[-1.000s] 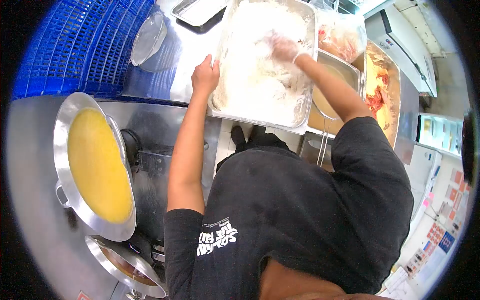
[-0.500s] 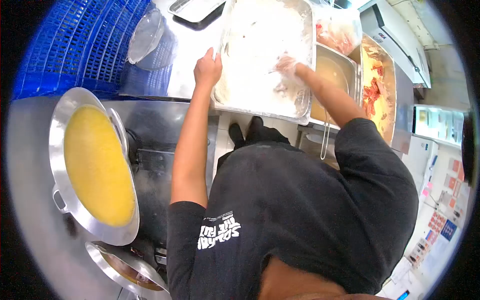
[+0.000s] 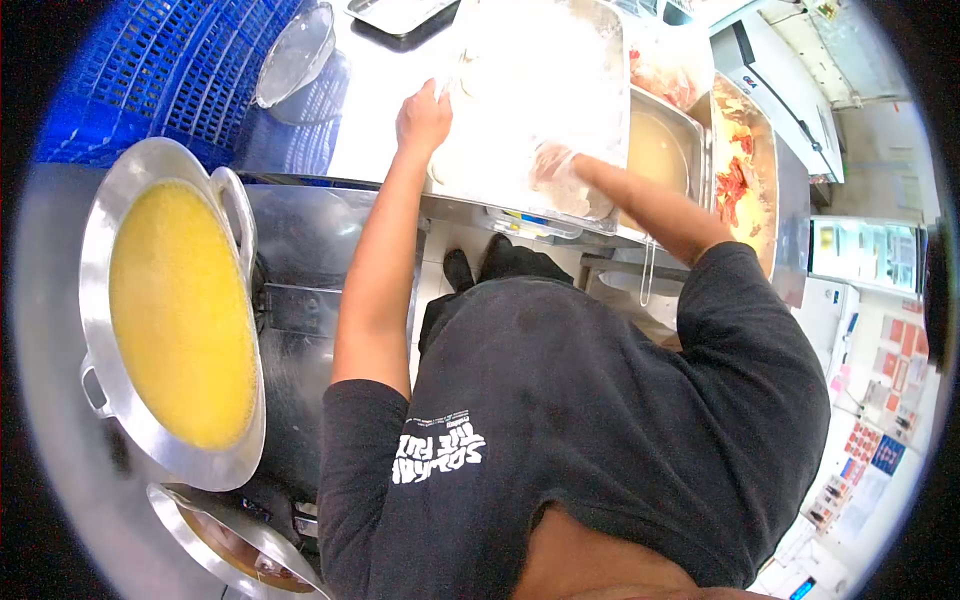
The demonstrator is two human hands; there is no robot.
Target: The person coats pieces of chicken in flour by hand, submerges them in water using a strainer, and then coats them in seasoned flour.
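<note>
My left hand (image 3: 424, 118) is closed on the left rim of a large metal tray (image 3: 600, 222) of white flour. Over the flour, near the tray's lower right corner, is my right hand (image 3: 556, 172) in a clear, floury glove. Its fingers are blurred and partly lost in the glare, so what it holds, if anything, is hidden. Right of the tray stands a pan of pale liquid batter (image 3: 658, 150), with a wire-handled strainer (image 3: 648, 270) hanging over its front edge.
A wide metal wok (image 3: 95, 240) of yellow liquid stands at the left, a second wok (image 3: 170, 510) below it. Blue baskets (image 3: 190, 70), a sieve (image 3: 296, 55) and a small tray (image 3: 400, 12) are at the upper left. Farther right are a bagged food (image 3: 665, 70) and a marinade pan (image 3: 742, 170).
My right hand has moved from the upper part of the flour down toward the tray's lower right corner. My left hand stays at the left rim. The view has shifted slightly.
</note>
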